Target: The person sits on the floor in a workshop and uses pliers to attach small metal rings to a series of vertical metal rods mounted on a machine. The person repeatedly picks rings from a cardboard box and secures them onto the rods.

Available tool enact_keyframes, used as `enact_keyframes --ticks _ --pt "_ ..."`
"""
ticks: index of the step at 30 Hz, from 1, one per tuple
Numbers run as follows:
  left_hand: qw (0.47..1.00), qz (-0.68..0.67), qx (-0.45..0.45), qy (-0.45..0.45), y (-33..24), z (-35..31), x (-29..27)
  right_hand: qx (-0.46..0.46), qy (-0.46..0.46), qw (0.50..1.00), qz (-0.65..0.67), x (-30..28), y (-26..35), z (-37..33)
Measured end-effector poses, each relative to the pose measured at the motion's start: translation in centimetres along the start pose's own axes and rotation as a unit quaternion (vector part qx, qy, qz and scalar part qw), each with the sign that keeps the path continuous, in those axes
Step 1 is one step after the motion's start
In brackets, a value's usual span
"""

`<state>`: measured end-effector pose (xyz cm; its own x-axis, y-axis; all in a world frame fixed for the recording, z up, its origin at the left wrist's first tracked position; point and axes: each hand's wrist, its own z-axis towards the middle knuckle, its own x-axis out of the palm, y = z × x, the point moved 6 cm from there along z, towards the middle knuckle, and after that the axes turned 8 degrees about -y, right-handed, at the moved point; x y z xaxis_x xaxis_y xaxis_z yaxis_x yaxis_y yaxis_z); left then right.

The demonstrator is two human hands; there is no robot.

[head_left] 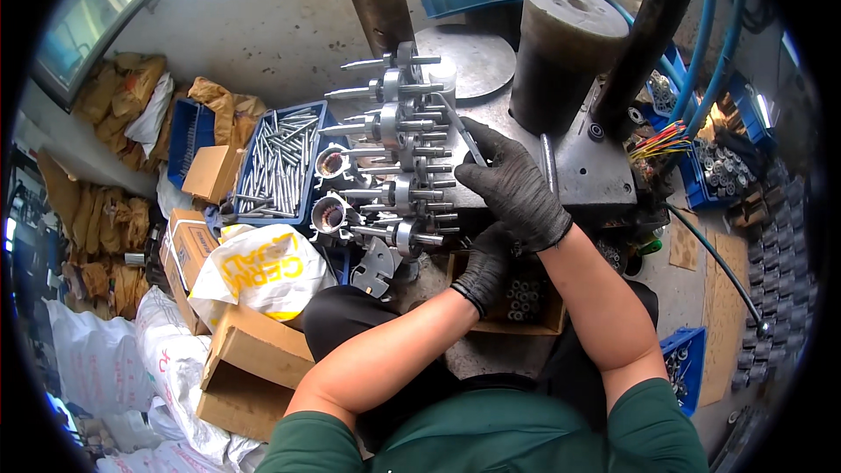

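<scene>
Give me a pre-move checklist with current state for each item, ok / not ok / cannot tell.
1. Gloves on: ok, dark gloves cover both the right hand and left hand.
2. Forearms covered: not ok, both are bare below the short green sleeves.
3. Thin metal tool held: ok, in the right hand.
4. Left hand free: cannot tell, its fingers are partly hidden beneath the right wrist.
5. Collared metal shafts set out: ok, several in a row.
6. Small round metal parts within reach: ok, in the cardboard box by the left hand.
</scene>
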<state>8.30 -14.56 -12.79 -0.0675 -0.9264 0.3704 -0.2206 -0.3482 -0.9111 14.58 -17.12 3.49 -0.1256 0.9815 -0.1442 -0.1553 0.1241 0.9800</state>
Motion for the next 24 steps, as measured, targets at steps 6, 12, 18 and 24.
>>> enact_keyframes --ticks 6,12,18,24 --pt "0.961 -0.203 -0.182 0.042 -2.9 -1.5 1.7 0.038 0.053 0.998 -0.014 -1.1 1.3 0.5" --pt "0.955 -0.217 -0.195 0.047 -3.3 -1.5 2.2 0.005 0.035 0.998 -0.047 -0.9 1.6 0.6" --pt "0.995 0.042 0.091 0.031 2.2 1.5 -1.5 -0.024 0.014 0.999 -0.018 0.9 -1.3 1.0" --pt "0.975 0.157 0.157 0.009 -2.2 -0.1 -0.3 0.131 0.113 0.968 0.184 1.1 0.1 -0.6"
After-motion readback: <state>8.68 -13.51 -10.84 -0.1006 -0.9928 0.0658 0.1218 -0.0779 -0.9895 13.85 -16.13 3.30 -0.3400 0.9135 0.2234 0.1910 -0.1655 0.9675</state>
